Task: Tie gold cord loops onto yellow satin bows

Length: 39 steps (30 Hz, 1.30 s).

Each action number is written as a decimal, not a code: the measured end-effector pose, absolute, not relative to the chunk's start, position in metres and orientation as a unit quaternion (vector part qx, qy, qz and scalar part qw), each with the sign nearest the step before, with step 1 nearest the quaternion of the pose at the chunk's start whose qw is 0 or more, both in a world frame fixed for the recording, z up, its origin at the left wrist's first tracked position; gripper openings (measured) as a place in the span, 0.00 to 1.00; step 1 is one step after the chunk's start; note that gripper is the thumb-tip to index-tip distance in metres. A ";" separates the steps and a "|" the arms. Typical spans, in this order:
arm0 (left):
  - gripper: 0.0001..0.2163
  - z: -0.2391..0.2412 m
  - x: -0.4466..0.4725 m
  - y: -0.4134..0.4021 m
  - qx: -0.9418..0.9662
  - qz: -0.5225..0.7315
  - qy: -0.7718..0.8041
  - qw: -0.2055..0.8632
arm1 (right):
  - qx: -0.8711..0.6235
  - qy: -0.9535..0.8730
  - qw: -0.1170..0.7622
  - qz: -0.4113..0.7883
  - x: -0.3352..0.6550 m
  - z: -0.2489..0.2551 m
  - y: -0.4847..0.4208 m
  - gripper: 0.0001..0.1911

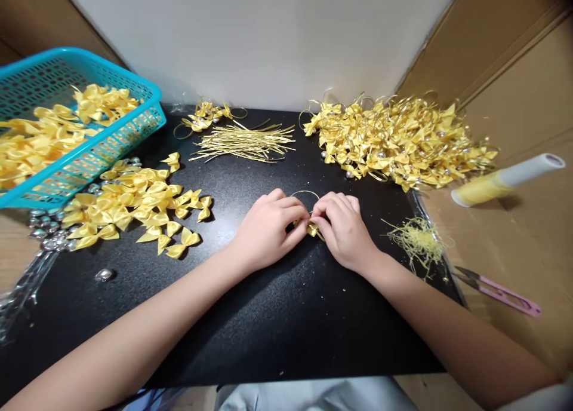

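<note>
A black table (268, 327) stands against a pale wall (268, 40), its near part left to two bare hands at work. Nearest, well left of the held bow, a lone silver bell (104, 275) sits apart from the others. The left hand (271, 229) and right hand (344, 229) meet low over the tabletop, fingertips pinched together on the yellow bow (314, 229) and a gold cord (307, 192) arching beyond it, likely to keep such small, slippery pieces steady; which finger presses which part is hidden. Right of the bow, pink scissors (505, 294) lie off the table's edge, probably parked within reach, near a tangle of thread scraps (418, 241) apparently pushed out of the way. Left of the bow, loose bows (147, 199) spread beside heaped bells (54, 232), seemingly handy for the left hand. A tube (505, 181) stands farther right. Beyond the bow to the left, a blue basket (154, 94) contains more bows. Straight beyond, gold cords (246, 143) lie roughly parallel, perhaps for easy picking, while looped bows (398, 142) with bells pile up beyond and to the right, presumably kept apart from the loose ones.
</note>
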<state>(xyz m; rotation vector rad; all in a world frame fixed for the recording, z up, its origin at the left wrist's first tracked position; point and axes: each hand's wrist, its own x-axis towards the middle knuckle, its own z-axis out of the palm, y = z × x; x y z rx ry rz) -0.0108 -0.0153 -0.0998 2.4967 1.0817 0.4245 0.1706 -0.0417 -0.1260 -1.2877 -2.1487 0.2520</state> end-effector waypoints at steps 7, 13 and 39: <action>0.11 -0.098 -0.009 -0.012 0.888 0.155 0.372 0.220 | -0.487 -0.809 0.303 0.126 0.173 -0.126 -0.041 0.06; 0.09 -0.098 -0.007 -0.011 0.885 0.173 0.367 0.227 | -0.481 -0.814 0.297 0.136 0.174 -0.126 -0.041 0.06; 0.10 -0.097 -0.024 -0.001 0.790 0.267 0.385 0.396 | -0.506 -0.789 0.292 0.192 0.174 -0.123 -0.039 0.05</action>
